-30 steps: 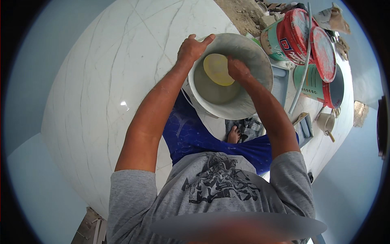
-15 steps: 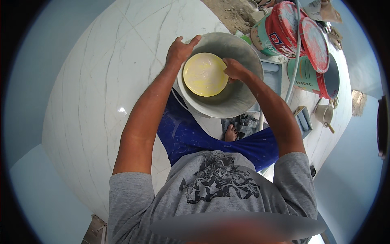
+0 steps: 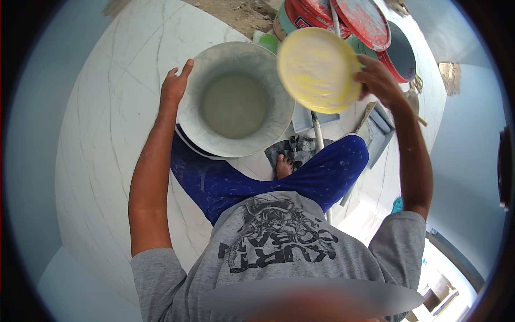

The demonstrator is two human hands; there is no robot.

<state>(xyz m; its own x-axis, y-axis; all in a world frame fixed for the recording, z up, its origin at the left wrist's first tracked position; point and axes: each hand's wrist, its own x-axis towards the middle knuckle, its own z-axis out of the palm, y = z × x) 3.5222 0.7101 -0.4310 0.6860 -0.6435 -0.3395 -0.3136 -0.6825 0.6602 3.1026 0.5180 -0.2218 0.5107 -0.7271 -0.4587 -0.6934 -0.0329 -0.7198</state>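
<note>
In front of me stands a wide grey bucket (image 3: 196, 115) with cloudy greyish liquid at its bottom. My left hand (image 3: 176, 85) holds the bucket's left rim, fingers on the outside. Out to the right, my right hand (image 3: 380, 80) grips the edge of a round yellow dish (image 3: 319, 70), tilted in the air beyond the bucket's right rim. Its face is smeared whitish over yellow; whether it is a shallow bowl or a lid I cannot tell. The dish hides part of the things behind it.
Red-lidded paint pails (image 3: 370, 24) stand at the far right, one turned on its side. Nearer lies a paint tray with a roller (image 3: 382, 122). A pole (image 3: 317, 129) runs past my bare foot (image 3: 284, 166), which is on a dark cloth. Marble-look tiles (image 3: 107, 161) cover the floor.
My right hand has lifted the yellow dish out of the bucket and carried it right. The view has shifted, so the bucket appears further left. My left hand stays at its rim.
</note>
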